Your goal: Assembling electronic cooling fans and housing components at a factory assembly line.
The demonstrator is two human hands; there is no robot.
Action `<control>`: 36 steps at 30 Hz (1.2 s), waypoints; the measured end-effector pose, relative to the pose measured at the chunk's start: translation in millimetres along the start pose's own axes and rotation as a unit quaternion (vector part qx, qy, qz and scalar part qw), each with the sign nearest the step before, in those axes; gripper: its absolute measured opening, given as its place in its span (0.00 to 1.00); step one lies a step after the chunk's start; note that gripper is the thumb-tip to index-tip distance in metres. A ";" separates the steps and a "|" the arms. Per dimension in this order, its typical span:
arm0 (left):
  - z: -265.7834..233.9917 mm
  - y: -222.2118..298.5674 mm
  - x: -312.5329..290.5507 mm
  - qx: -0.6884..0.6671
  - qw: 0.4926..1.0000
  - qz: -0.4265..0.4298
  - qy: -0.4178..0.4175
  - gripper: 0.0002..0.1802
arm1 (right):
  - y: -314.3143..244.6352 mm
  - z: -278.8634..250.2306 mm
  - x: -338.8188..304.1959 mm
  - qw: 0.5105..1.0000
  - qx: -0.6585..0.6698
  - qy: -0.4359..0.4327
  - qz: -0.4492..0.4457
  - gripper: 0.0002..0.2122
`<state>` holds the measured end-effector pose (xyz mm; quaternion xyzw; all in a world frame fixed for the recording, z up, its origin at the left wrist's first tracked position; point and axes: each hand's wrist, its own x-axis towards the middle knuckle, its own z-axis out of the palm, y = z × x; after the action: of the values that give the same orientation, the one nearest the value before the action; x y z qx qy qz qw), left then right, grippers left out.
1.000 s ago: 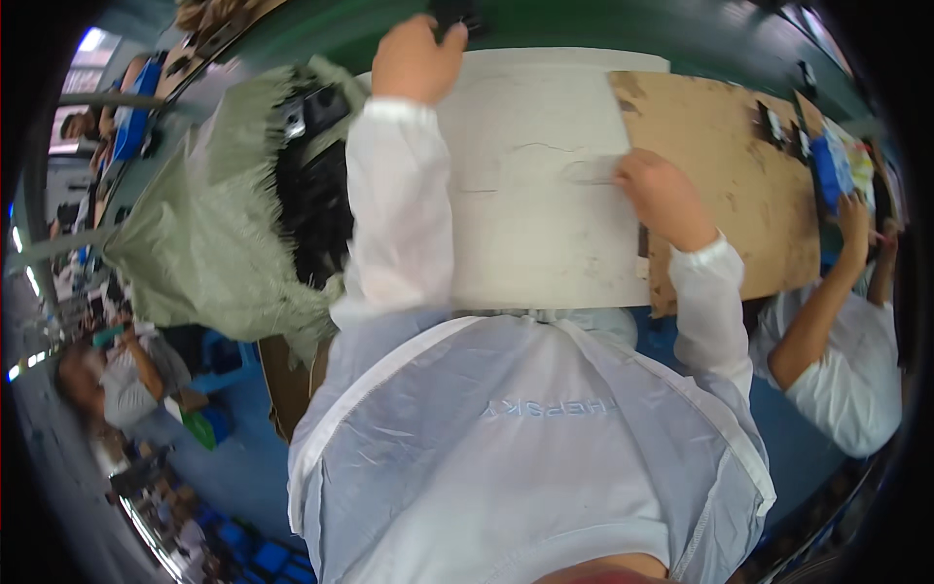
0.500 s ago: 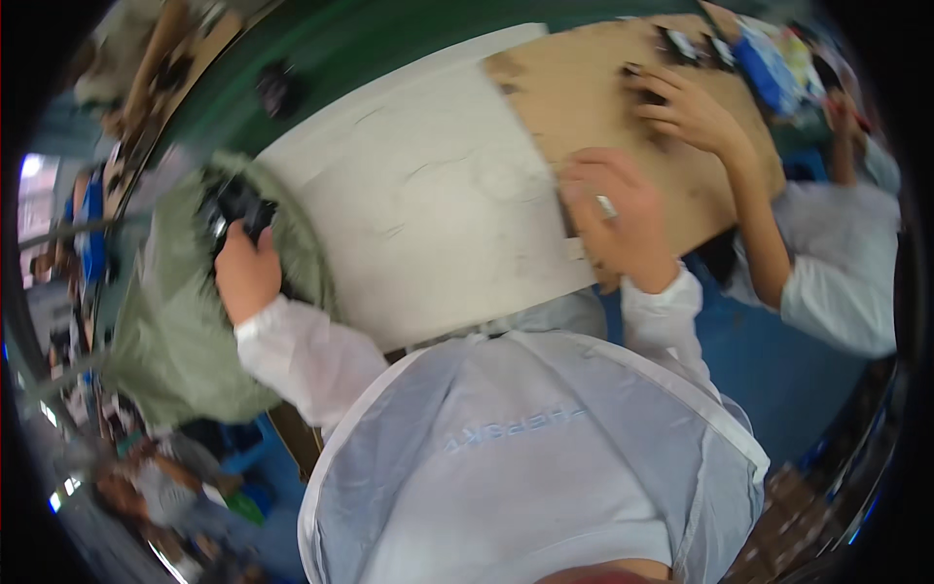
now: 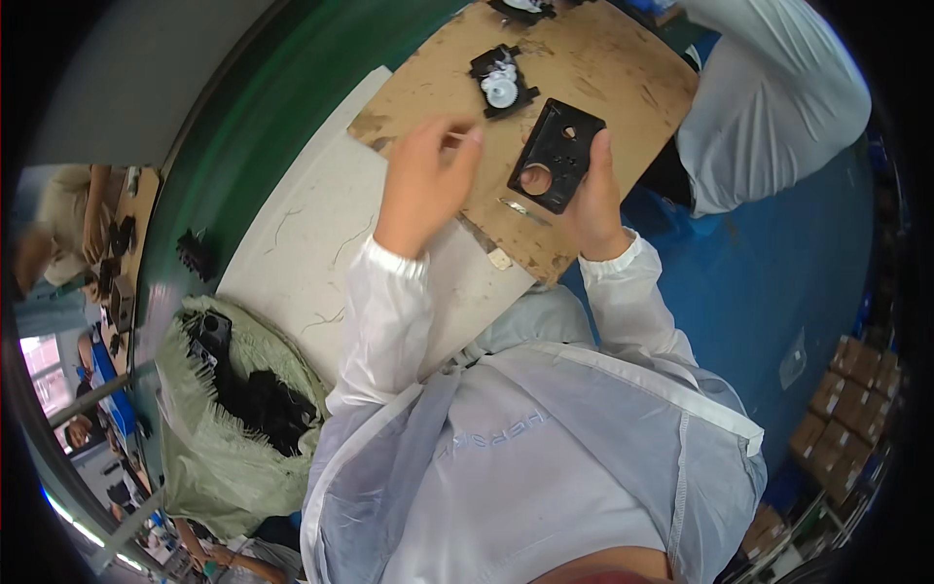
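R hand (image 3: 598, 200) grips a blk rectangular plastic plate (image 3: 559, 151) by its right edge: thumb along the side, other fingers mostly hidden behind. Plate is tilted, held over the brown cardboard sheet (image 3: 623, 83); has a big round hole at the near-left corner, a smaller one farther up, + tiny openings btwn. L hand (image 3: 428, 185) is just left of the plate, not touching it, fingers curled, thumb tip close to index; can't tell if anything's pinched there.

Slim metal tool (image 3: 523, 209) is just below the plate's near end, exact type unclear. Blk gear assy w/ white gears (image 3: 501, 83) sits on the cardboard, beyond L hand + plate; another blk-and-white assy (image 3: 523, 8) is at the far edge, partly cut off by the view.

Cardboard overlaps a white board (image 3: 292, 263) w/ thin dark squiggles, marks or strands, can't tell. Board's on the green tabletop (image 3: 258, 107); a blurry blk part (image 3: 195, 253) lies left of it. Near left: pale green woven sack (image 3: 233, 496), mouth open, blk plastic parts (image 3: 258, 399) inside.

Co-worker's pale sleeve (image 3: 778, 107) is top right, beside the cardboard. Blue floor (image 3: 739, 292) below, stacked cartons (image 3: 846, 409) far right.
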<state>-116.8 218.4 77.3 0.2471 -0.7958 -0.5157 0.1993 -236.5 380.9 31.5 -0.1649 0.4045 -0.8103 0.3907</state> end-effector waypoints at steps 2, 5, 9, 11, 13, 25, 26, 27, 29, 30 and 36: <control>14.0 -12.5 14.8 0.034 0.999 -0.015 -0.012 0.17 | -2.7 -4.7 -1.4 1.000 0.002 0.021 -0.014 0.32; 35.9 -31.6 33.5 0.138 0.988 -0.067 -0.023 0.15 | -6.9 -10.6 1.7 0.997 0.006 0.064 -0.042 0.34; 50.3 -42.4 50.0 0.262 0.964 -0.037 0.028 0.15 | -12.2 -24.1 5.3 0.995 0.001 0.089 -0.053 0.34; 54.8 -47.2 56.8 0.303 0.951 -0.028 0.049 0.15 | -16.9 -28.7 5.5 0.994 0.000 0.094 -0.055 0.35; 58.0 -53.1 64.2 0.327 0.943 -0.007 0.065 0.15 | -24.4 -32.0 6.6 0.993 0.007 0.105 -0.051 0.34; 78.2 -46.3 66.4 0.378 0.918 -0.030 0.115 0.29 | -37.3 -48.3 8.5 0.989 0.016 0.137 -0.050 0.32; 84.9 -41.3 67.5 0.378 0.918 -0.031 0.117 0.29 | -37.0 -46.5 8.5 0.990 0.015 0.135 -0.049 0.32; 93.0 -36.4 71.6 0.362 0.922 -0.051 0.131 0.31 | -36.3 -44.5 8.6 0.990 0.016 0.134 -0.047 0.32; 106.7 -29.6 82.6 0.329 0.927 -0.090 0.158 0.35 | -34.3 -41.1 9.8 0.990 0.018 0.131 -0.044 0.32; 108.1 -28.5 84.8 0.311 0.928 -0.109 0.171 0.37 | -33.6 -39.9 10.1 0.990 0.018 0.130 -0.043 0.31; 89.8 -34.0 90.5 0.267 0.942 -0.069 0.190 0.36 | -33.7 -45.7 5.7 0.989 0.005 0.137 -0.058 0.31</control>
<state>-234.1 217.3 16.8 0.4386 -0.8327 -0.2405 0.2376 -283.6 413.0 29.4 -0.0733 0.4405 -0.8484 0.2844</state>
